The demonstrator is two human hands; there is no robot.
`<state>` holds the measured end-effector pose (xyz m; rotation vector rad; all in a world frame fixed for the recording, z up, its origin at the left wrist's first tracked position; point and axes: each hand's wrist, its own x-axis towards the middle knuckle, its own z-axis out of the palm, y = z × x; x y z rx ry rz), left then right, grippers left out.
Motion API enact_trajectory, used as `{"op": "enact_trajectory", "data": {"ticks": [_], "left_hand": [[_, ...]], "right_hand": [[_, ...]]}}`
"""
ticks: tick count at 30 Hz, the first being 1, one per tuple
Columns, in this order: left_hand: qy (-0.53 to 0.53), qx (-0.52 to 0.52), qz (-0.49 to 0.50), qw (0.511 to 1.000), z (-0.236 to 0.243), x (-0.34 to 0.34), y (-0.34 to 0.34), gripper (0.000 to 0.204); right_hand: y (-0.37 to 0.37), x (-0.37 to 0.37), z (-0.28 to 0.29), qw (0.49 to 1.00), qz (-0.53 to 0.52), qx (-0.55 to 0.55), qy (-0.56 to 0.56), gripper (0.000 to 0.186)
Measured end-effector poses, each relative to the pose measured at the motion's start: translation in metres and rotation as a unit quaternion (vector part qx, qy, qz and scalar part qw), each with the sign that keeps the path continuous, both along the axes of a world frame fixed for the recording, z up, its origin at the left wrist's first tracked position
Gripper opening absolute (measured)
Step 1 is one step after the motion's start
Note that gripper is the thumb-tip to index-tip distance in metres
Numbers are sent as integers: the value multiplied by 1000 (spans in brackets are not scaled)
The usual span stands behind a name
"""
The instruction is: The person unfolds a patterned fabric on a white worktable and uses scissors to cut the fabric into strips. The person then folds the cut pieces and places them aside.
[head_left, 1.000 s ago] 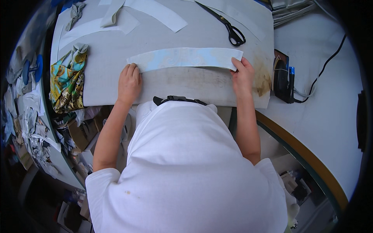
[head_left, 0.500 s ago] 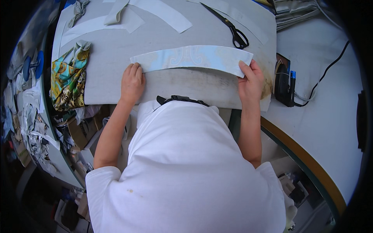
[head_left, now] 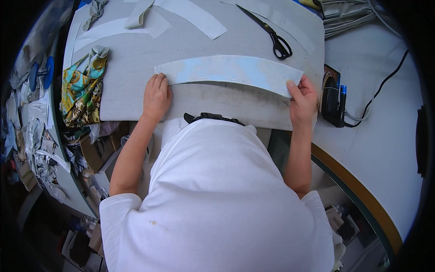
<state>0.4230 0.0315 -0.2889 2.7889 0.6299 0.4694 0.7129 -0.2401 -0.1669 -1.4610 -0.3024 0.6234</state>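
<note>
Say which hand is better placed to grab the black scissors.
Right, I'd say. The right hand, pinching one end of the curved fabric strip, is nearer the black scissors, whose handles point its way. The left hand is at the strip's other end, farther off. The right would likely need freeing first.

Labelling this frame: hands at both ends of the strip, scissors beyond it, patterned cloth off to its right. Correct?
One error: the patterned cloth lies off to the left of the strip, as the head view shows. The rest stands: left hand and right hand at its ends, scissors beyond it.
</note>
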Motion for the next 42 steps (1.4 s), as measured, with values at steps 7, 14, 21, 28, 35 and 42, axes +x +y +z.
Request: {"op": "enact_trajectory", "data": {"ticks": [7, 14, 21, 28, 35, 42], "left_hand": [[30, -25, 8, 999, 5, -1, -1, 41], [21, -38, 19, 999, 7, 8, -3, 31], [33, -11, 21, 999, 16, 25, 3, 20], [-2, -77, 31, 997, 31, 146, 46, 16], [8, -148, 147, 978, -18, 326, 124, 49], [90, -149, 180, 968, -25, 391, 141, 44]], "right_hand": [[-34, 24, -116, 990, -69, -115, -49, 23], [-36, 24, -132, 957, -65, -258, -115, 21], [-38, 66, -141, 884, -171, -375, -221, 26], [-48, 233, -157, 823, -207, -484, -216, 45], [25, 248, -136, 750, -198, -583, -241, 51], [18, 255, -149, 800, -212, -513, -230, 43]]}}
